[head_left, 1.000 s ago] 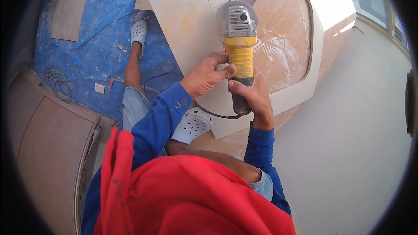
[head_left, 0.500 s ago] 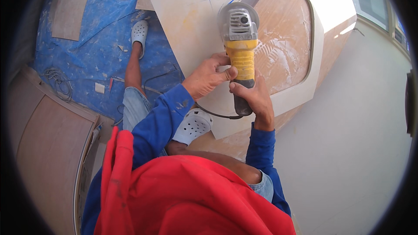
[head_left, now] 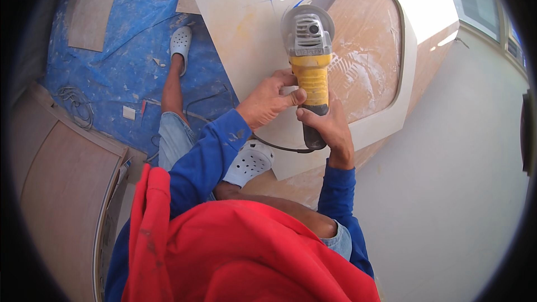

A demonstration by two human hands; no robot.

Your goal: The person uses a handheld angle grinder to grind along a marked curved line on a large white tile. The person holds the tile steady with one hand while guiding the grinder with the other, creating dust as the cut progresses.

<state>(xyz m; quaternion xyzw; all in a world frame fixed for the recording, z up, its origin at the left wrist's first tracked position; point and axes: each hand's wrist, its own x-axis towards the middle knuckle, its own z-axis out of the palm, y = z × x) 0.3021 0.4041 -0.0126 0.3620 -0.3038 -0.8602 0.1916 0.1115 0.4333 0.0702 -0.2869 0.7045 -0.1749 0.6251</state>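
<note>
A yellow, grey and black angle grinder (head_left: 311,75) is held above a pale wooden panel, its round disc and guard at the far end. My right hand (head_left: 332,125) wraps the black rear handle from the right, thumb on top. My left hand (head_left: 272,99) grips the yellow body from the left, its fingers partly hidden beneath. The panel (head_left: 246,33) has a large opening with rounded corners, and a brown board (head_left: 363,50) streaked with white dust shows through it. From the rear of the grinder a dark cord (head_left: 279,147) curves left across the panel.
A dusty blue tarp (head_left: 140,50) covers the floor at left, with a wooden sheet (head_left: 95,11) and coiled cable (head_left: 75,106) on it. A curved wooden panel (head_left: 67,190) stands at lower left, a pale wall (head_left: 442,173) at right. My foot in a white clog (head_left: 250,163) is by the panel.
Almost nothing differs. Hands, grinder and panel all appear shifted together very slightly to the right and down; both grips are unchanged.
</note>
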